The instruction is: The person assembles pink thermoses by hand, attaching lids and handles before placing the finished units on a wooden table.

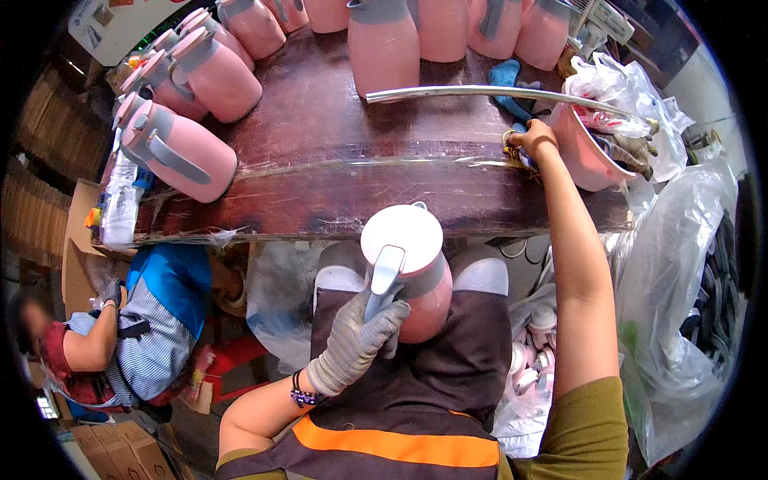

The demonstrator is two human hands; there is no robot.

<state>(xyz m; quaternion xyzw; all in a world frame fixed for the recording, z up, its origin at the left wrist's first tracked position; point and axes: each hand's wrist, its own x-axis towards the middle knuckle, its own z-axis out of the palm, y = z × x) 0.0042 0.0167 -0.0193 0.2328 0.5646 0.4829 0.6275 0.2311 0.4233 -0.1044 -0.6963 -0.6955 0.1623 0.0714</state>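
Note:
My left hand (357, 340), in a grey knit glove, is closed round the grey handle of a pink thermal jug (428, 304). The jug has a white lid and stands upright over my lap, just in front of the table edge. My right hand (534, 140) is bare and reaches to the right part of the table. Its fingers are bent together at a small blue and yellow item, which they mostly hide. Close by lies a blue object (504, 76), and to the right stands a pink tub (588, 156) holding plastic bags and a dark glove.
Pink jugs (216, 76) line the left and far sides of the dark red table (312, 184). A long pale strip (472, 90) crosses to the tub. Clear plastic bags (668, 304) hang at the right; white and pink parts (538, 352) lie below. Another person (152, 320) sits at left.

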